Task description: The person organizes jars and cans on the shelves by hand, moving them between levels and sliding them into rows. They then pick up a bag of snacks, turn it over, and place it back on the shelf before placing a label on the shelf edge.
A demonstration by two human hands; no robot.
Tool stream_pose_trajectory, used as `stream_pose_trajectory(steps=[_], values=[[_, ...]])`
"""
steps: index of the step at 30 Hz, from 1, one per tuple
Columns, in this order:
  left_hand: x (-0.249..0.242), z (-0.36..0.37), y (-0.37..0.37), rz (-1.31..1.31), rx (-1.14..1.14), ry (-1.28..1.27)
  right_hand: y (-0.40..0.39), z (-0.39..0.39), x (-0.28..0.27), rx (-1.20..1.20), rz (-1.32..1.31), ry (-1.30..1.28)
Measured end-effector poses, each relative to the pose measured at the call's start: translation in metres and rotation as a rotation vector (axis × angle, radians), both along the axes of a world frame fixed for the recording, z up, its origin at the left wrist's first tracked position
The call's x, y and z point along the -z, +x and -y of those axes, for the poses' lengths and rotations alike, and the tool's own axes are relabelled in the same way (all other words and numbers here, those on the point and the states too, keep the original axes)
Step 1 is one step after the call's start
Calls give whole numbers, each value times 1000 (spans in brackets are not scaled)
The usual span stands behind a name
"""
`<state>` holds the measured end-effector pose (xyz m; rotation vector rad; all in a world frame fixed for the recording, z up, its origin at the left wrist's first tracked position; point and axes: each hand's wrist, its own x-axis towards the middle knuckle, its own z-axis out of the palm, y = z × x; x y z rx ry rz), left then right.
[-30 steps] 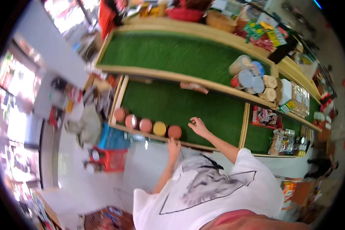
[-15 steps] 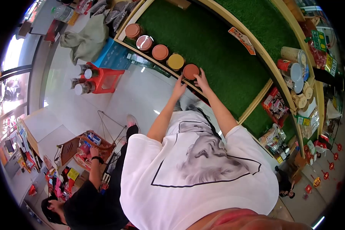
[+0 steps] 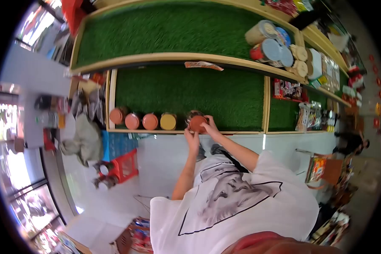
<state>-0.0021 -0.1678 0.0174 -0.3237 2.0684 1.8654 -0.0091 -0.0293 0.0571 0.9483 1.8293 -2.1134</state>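
A jar with an orange-red lid (image 3: pixel 197 124) is between my two hands at the front edge of the green turf-lined shelf (image 3: pixel 224 101). My left hand (image 3: pixel 191 136) has its fingers against the jar's near left side. My right hand (image 3: pixel 210 125) wraps the right side, its thumb by the lid. The jar's glass body shows beyond the lid, slightly tilted; its base is hidden. To its left stand a yellow-lidded jar (image 3: pixel 168 121) and jars with orange or pinkish lids (image 3: pixel 150 121), in a row along the front edge.
A wooden rail (image 3: pixel 156 56) bounds the upper turf tier, which holds canisters (image 3: pixel 266 48) at right. A red stool (image 3: pixel 125 166) with jars and a blue box (image 3: pixel 118 144) stand at lower left. Snack packs (image 3: pixel 288 89) lie in the right compartment. A person (image 3: pixel 352 143) is far right.
My view has turned, so the shelf now lies level across it. The jar in my hands sits farther from the yellow-lidded one. The nearby person at lower left is out of view.
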Motion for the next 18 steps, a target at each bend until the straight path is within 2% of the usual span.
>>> stream_pose_trajectory(steps=[2,4,7,9,10,13,17,18], values=[[-46,-14,5,-71,99,-21,19,-10,-56,131,-55,-77],[-89,-30,4,-176,187,35,36,-25,-86,256,-108,-93],[-146,-57,-2,-354,283,221,53,-45,-105,311,-363,122],[-182,-76,-11,-446,309,308,50,-49,-150,353,-529,174],[-201,-81,-17,-580,354,290,47,-52,-175,369,-610,200],[-251,-105,-39,-747,326,379,26,-63,-228,392,-857,79],[-313,-138,-102,-943,327,359,-27,-92,-275,358,-1030,138],[-323,-146,-119,-928,347,363,-40,-99,-285,367,-1023,27]])
